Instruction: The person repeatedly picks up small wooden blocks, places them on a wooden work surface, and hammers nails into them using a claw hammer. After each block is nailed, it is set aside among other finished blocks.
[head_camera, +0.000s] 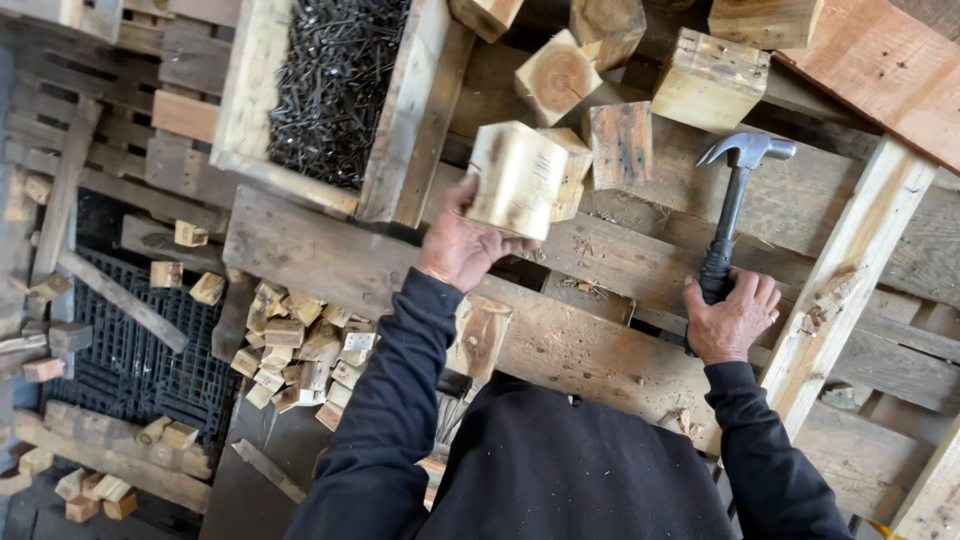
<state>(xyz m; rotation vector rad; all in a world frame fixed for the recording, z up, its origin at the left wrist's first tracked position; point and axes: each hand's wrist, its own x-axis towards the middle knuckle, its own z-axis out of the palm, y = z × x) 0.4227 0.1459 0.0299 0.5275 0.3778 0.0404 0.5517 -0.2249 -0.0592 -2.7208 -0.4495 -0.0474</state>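
My left hand (462, 245) grips a pale wooden block (516, 180) and holds it just above the rough plank workbench (330, 260). My right hand (732, 318) is wrapped around the black handle of a claw hammer (738, 185), whose steel head points away from me and rests on the bench boards. Between the two hands lie more wooden blocks, among them a dark-faced one (620, 143) and one with round growth rings (557, 78).
A wooden box full of dark nails (335, 85) stands at the back left. Larger blocks (710, 80) sit at the back. A pale batten (850, 265) runs diagonally at the right. Small offcuts (295, 350) are heaped on the floor at the left, beside a black plastic grid (130, 350).
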